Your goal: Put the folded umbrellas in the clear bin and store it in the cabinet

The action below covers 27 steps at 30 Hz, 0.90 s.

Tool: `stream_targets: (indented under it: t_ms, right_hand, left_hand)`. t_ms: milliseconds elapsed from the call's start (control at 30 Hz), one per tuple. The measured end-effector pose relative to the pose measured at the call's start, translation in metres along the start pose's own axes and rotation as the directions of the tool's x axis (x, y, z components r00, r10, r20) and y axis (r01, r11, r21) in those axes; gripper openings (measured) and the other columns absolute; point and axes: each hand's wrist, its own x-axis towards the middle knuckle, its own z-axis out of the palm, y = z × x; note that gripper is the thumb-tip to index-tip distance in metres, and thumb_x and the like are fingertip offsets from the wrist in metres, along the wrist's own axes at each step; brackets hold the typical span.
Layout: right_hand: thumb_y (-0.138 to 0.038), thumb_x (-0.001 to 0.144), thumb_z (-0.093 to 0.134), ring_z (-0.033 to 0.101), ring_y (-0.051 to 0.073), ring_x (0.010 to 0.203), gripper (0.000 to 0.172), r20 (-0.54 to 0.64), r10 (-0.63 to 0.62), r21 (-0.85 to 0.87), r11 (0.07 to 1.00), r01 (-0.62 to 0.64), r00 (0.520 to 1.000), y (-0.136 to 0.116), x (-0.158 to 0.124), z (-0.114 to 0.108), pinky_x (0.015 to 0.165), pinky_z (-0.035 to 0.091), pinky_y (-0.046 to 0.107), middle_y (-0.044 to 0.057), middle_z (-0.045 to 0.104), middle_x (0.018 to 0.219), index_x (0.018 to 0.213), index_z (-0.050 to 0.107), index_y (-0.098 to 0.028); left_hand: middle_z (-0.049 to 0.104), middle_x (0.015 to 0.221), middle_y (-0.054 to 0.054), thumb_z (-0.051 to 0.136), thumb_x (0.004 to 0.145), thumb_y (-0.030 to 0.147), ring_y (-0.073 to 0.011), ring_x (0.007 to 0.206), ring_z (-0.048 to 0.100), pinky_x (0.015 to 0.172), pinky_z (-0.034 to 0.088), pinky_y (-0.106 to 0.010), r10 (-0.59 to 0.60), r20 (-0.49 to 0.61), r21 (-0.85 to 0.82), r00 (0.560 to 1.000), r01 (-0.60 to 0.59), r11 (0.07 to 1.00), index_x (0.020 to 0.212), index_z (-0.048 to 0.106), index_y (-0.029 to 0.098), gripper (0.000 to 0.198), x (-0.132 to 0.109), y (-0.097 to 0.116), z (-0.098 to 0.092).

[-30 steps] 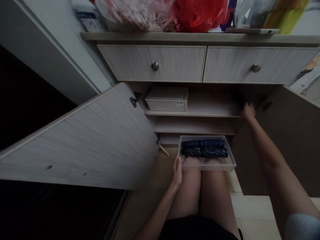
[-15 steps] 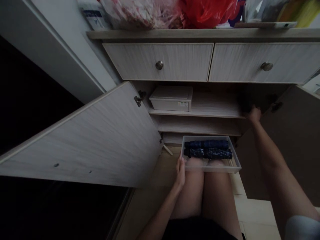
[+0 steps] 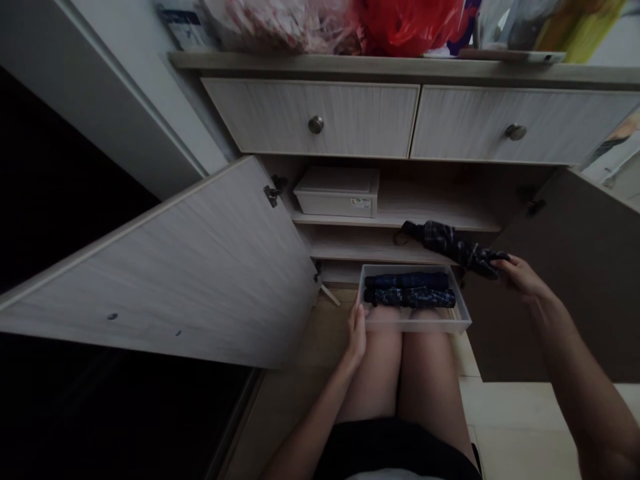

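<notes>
Hands well apart: left hand (image 3: 357, 331) flat at the clear tray's (image 3: 415, 325) left edge, apparently steadying it across bare thighs (image 3: 375, 373), two rolled plaid umbrellas (image 3: 410, 298) inside; right hand (image 3: 520, 277) pinching loose plaid fabric (image 3: 453, 245), raised beyond the tray's right corner, before the lower shelf (image 3: 350, 248).

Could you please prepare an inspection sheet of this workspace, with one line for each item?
Surface: a pale wood-grain cabinet shelf ahead; the tray rests on the person's thighs.
Job's things: a clear plastic tray holds two rolled dark bundles, perhaps folded umbrellas; a dark plaid cloth hangs above it.
Clutter: a red plastic bag on the cabinet top; a white lidded box on the upper shelf.
Hands: the right hand grips the plaid cloth; the left hand touches the tray's edge.
Cables: nothing seen.
Surroundings: an open cabinet door; a tiled floor.
</notes>
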Motion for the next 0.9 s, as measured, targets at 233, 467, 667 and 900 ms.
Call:
stream_targets:
  t_ms: [233,467,667,900]
  right_hand:
    - [-0.047,0.059,0.086,0.065,0.019,0.078,0.043,0.422,-0.062,0.108,0.994,0.018,0.905,-0.018,-0.047,0.013,0.071,0.053,0.028,0.005,0.071,0.089,0.089,0.077,-0.019]
    - [-0.031,0.071,0.071,0.062,0.017,0.081,0.026,0.719,-0.241,-0.004,0.936,0.351,0.652,-0.019,-0.048,0.042,0.072,0.049,0.027,0.006,0.069,0.100,0.093,0.079,-0.018]
    - [-0.017,0.067,0.066,0.066,0.024,0.100,0.039,0.766,-0.209,-0.160,0.853,0.496,0.607,-0.012,-0.045,0.049,0.093,0.050,0.036,0.008,0.069,0.113,0.103,0.080,-0.022]
    - [-0.027,0.072,0.068,0.059,0.033,0.123,0.039,0.807,-0.114,-0.268,0.804,0.531,0.580,-0.013,-0.043,0.045,0.110,0.043,0.047,0.012,0.066,0.127,0.110,0.080,-0.023]
  left_hand:
    - [0.059,0.145,-0.010,0.053,0.088,0.067,-0.0280,0.138,0.051,0.117,0.040,-0.040,0.048,0.021,-0.035,0.999,-0.047,0.998,0.133,0.064,0.020,0.065,-0.002,0.004,0.003]
    - [0.059,0.145,-0.010,0.052,0.090,0.062,-0.0256,0.146,0.041,0.125,0.026,-0.039,0.100,0.022,-0.042,0.995,-0.099,0.994,0.129,0.067,0.019,0.060,-0.004,0.007,0.004]
    - [0.059,0.145,-0.011,0.052,0.087,0.070,-0.0282,0.145,0.042,0.126,0.026,-0.042,0.116,0.021,-0.052,0.993,-0.114,0.992,0.126,0.068,0.019,0.067,-0.003,0.004,0.001]
    - [0.061,0.143,-0.010,0.052,0.086,0.071,-0.0271,0.147,0.039,0.126,0.025,-0.041,0.108,0.028,-0.046,0.994,-0.107,0.993,0.126,0.068,0.021,0.065,-0.002,0.003,0.002]
